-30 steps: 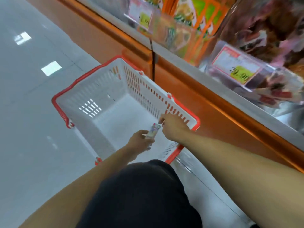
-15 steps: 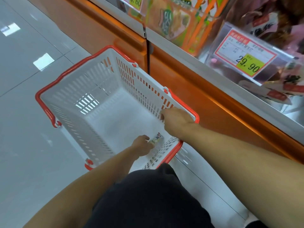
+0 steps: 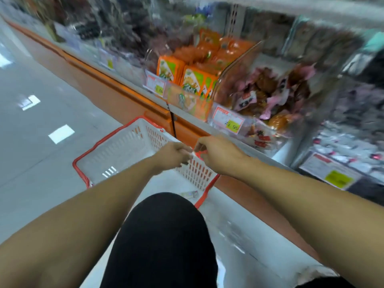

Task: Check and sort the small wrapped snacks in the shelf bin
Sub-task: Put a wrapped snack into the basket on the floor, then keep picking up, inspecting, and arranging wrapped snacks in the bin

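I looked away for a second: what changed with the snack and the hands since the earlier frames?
The small wrapped snack was let go: it now lies on the basket floor near the knee, held by neither hand. The left hand and right hand have risen out of the basket towards the shelf bins; whether they hold anything is too blurred to tell. The view tilted up. The basket stays on the floor beside the shelf.

A pale glossy floor (image 3: pixel 43 125) is stretching away on the left, reflecting bright squares of ceiling light (image 3: pixel 61 133). An orange plinth (image 3: pixel 116 94) is running diagonally under a long shelf (image 3: pixel 193 113), whose clear-fronted bins are blurring toward the top and right. Yellow-and-red price tags (image 3: pixel 228 122) are hanging along the shelf's grey front edge.
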### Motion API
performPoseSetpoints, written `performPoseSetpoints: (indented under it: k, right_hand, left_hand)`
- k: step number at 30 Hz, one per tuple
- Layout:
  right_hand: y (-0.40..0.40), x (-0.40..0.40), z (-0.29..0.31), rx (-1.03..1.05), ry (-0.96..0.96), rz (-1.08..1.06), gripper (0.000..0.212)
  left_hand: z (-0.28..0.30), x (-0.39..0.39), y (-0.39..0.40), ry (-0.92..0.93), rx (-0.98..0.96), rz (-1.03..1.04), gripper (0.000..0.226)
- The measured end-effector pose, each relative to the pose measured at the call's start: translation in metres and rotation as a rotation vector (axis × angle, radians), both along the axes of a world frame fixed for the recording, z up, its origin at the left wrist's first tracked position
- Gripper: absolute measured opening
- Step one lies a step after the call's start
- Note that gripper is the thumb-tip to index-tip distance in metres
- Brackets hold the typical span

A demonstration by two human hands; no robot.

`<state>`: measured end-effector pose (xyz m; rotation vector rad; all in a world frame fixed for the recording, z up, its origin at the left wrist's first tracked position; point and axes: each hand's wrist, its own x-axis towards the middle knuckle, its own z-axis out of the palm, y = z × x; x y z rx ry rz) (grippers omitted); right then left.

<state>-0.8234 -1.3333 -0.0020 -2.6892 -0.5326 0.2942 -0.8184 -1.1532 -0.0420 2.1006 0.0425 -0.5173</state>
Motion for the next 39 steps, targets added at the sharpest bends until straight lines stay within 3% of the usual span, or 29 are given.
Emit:
performPoseSetpoints:
  k: [6,11,14,17,20,24,29,39]
  right_hand:
    - [-0.071,-0.052,0.094,0.116,-0.268,-0.097,0.024]
    - [-0.152,-0.078,0.130,0.111,-0.375,-0.292,0.020]
    - [-0.202,-0.087,0.137,-0.006,-0.412,-0.407,0.018]
    - [-0.257,-0.087,0.136,-0.274,-0.360,-0.612,0.019]
    - [-0.298,-0.087,0.139,-0.387,-0.232,-0.767,0.019]
    - [-0.315,-0.089,0.136,-0.459,-0.306,-0.697,0.019]
    - [-0.315,-0.081,0.138,-0.457,-0.203,-0.665,0.024]
    - [-0.322,-0.077,0.140,-0.426,-0.149,-0.638,0.022]
  left_hand:
    - [0.118,0.000,-0.073,-0.353,-0.132,-0.128,0.011]
    - [0.160,-0.014,-0.161,-0.519,-0.207,-0.192,0.007]
    - [0.162,-0.031,-0.212,-0.597,-0.236,-0.220,0.004]
    - [0.150,-0.046,-0.249,-0.644,-0.258,-0.282,0.009]
    - [0.140,-0.052,-0.274,-0.741,-0.117,-0.405,0.015]
    - [0.135,-0.050,-0.304,-0.854,0.202,-0.629,0.037]
    - [0.124,-0.046,-0.327,-0.894,0.439,-0.717,0.051]
    - [0.118,-0.056,-0.330,-0.837,0.542,-0.746,0.052]
